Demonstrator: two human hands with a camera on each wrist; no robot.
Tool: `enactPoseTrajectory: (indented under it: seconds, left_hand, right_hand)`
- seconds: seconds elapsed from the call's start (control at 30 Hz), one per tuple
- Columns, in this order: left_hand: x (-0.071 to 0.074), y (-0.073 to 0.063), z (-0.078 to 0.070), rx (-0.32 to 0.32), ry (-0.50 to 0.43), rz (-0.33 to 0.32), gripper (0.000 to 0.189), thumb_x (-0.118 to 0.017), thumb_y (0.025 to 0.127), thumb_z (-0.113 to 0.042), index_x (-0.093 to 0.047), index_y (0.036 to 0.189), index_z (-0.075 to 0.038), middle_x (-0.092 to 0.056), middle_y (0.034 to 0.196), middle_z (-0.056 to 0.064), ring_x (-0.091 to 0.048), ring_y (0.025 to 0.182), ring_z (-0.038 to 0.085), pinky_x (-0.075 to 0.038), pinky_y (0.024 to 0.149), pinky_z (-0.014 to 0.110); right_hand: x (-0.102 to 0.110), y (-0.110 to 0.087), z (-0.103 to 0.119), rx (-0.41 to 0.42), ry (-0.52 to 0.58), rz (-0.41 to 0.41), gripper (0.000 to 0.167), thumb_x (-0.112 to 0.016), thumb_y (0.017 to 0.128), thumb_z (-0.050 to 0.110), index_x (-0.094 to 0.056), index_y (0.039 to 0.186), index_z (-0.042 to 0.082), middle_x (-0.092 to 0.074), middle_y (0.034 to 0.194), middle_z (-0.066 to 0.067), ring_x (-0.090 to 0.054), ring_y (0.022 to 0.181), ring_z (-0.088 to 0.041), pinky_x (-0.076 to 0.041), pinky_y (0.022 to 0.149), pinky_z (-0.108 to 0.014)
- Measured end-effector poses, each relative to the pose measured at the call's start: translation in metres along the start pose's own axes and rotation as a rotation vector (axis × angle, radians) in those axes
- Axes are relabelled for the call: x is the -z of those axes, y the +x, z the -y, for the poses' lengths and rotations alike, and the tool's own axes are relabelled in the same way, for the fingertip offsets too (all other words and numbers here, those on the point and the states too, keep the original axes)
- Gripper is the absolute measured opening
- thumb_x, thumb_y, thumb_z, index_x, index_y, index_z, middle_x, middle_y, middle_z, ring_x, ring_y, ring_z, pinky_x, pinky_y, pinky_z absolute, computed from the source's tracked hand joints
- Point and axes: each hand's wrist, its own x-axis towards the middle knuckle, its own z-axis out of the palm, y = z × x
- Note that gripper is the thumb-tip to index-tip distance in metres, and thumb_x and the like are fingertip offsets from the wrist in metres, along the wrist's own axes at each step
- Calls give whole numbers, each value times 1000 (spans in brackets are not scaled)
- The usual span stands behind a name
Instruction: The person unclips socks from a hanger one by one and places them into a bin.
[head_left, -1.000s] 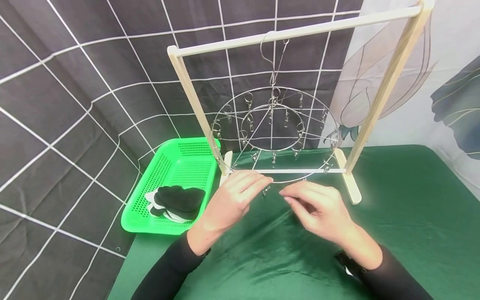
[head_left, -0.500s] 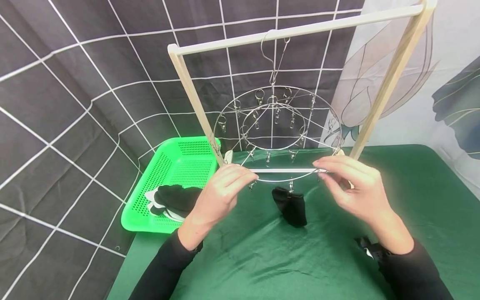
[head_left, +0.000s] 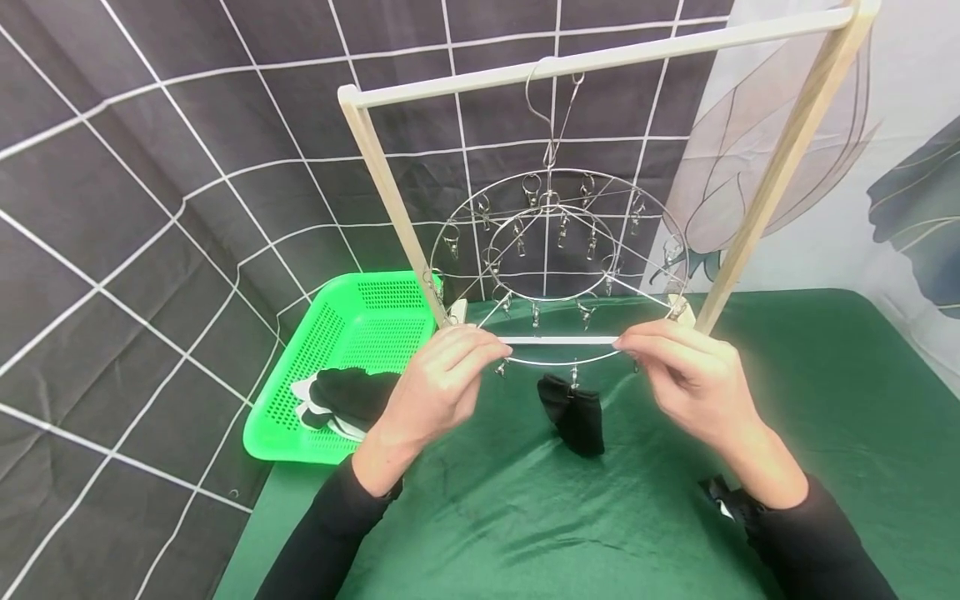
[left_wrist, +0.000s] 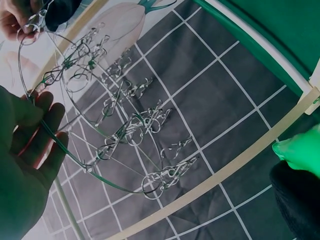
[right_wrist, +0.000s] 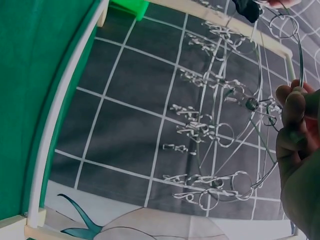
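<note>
A round wire drying hanger [head_left: 551, 297] with two rings and many small metal clips hangs in front of me. My left hand [head_left: 438, 379] pinches its outer ring at the front left, thumb on one side and fingers on the other in the left wrist view. My right hand [head_left: 693, 375] pinches the same ring at the front right; the right wrist view shows its fingertips together on the wire [right_wrist: 301, 60]. Between the hands a black sock [head_left: 577, 421] dangles from one clip, above the green cloth.
A wooden stand [head_left: 600, 60] carries the hanger by its hook. At left, a green plastic basket [head_left: 262, 433] holds black and white cloth items [head_left: 352, 396]. Green cloth [head_left: 525, 517] covers the table. A dark gridded curtain [head_left: 150, 292] hangs behind and to the left.
The hands have spread apart from near the middle of the ring, and the sock has come into view between them. Lately the right hand moved slightly left, the ring turning and the sock shifting left.
</note>
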Motion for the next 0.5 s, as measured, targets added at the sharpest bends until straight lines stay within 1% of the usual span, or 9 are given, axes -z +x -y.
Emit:
enactPoseTrajectory:
  seconds: [0.07, 0.13, 0.23, 0.3, 0.33, 0.37, 0.4, 0.43, 0.5]
  left_hand:
    - [0, 2, -3, -1, 8, -35, 30, -52, 82, 6, -68, 106, -2, -68, 104, 8, -63, 100, 24, -47, 96, 37]
    - [1, 6, -7, -22, 19, -95, 28, -56, 81, 2, -67, 106, 0, -67, 106, 10, -63, 102, 26, -47, 94, 39]
    - [1, 9, -13, -121, 18, -221, 20, -60, 82, -9, -68, 97, 1, -67, 99, 12, -64, 96, 28, -50, 85, 39]
    - [-3, 7, -18, -182, -27, -267, 15, -59, 84, -14, -68, 86, -2, -67, 88, 8, -65, 83, 24, -51, 75, 35]
    - [-6, 3, -22, -190, -59, -262, 14, -58, 85, -15, -66, 79, -5, -65, 80, 5, -63, 76, 21, -50, 70, 32]
    - [-12, -2, -25, -183, -98, -233, 18, -56, 87, -16, -63, 72, -8, -62, 72, 0, -60, 68, 16, -48, 66, 29]
    - [-18, -9, -29, -152, -142, -179, 23, -55, 88, -17, -60, 66, -12, -57, 66, -4, -55, 63, 11, -45, 64, 26]
    - [-25, -17, -33, -99, -188, -105, 28, -55, 89, -18, -55, 62, -16, -51, 62, -8, -50, 59, 7, -42, 62, 23]
    - [-40, -33, -41, 79, -259, 70, 37, -55, 92, -25, -46, 57, -21, -42, 56, -13, -42, 55, 1, -38, 61, 18]
  right_hand:
    - [0, 1, 2, -3, 5, -3, 18, -59, 82, 0, -76, 83, 5, -71, 80, -6, -65, 73, -15, -46, 67, -14]
    - [-1, 2, 3, -5, 11, -6, 17, -60, 82, -2, -75, 82, 5, -71, 80, -6, -65, 72, -16, -46, 68, -14]
    - [-2, 2, 3, -8, 15, -12, 17, -61, 81, -3, -75, 83, 5, -71, 80, -6, -66, 73, -16, -47, 71, -15]
    - [-3, 1, 2, -11, 16, -13, 17, -61, 81, -3, -76, 83, 5, -71, 81, -6, -66, 74, -16, -48, 72, -15]
    - [-3, 0, 1, -13, 16, -13, 17, -61, 81, -3, -76, 84, 6, -71, 81, -6, -66, 75, -16, -48, 73, -15]
    - [-3, -1, 0, -14, 16, -13, 17, -61, 81, -3, -76, 84, 6, -71, 82, -6, -66, 75, -16, -48, 73, -15]
    - [-3, -1, 0, -15, 19, -12, 17, -61, 81, -3, -76, 84, 6, -71, 82, -6, -66, 76, -16, -48, 73, -15]
    - [-3, -2, 0, -15, 23, -13, 17, -61, 81, -3, -76, 84, 6, -71, 82, -6, -66, 76, -16, -48, 74, -15]
    - [-4, -2, 0, -13, 30, -13, 17, -62, 81, -3, -76, 84, 5, -71, 82, -6, -66, 76, -16, -48, 74, -16]
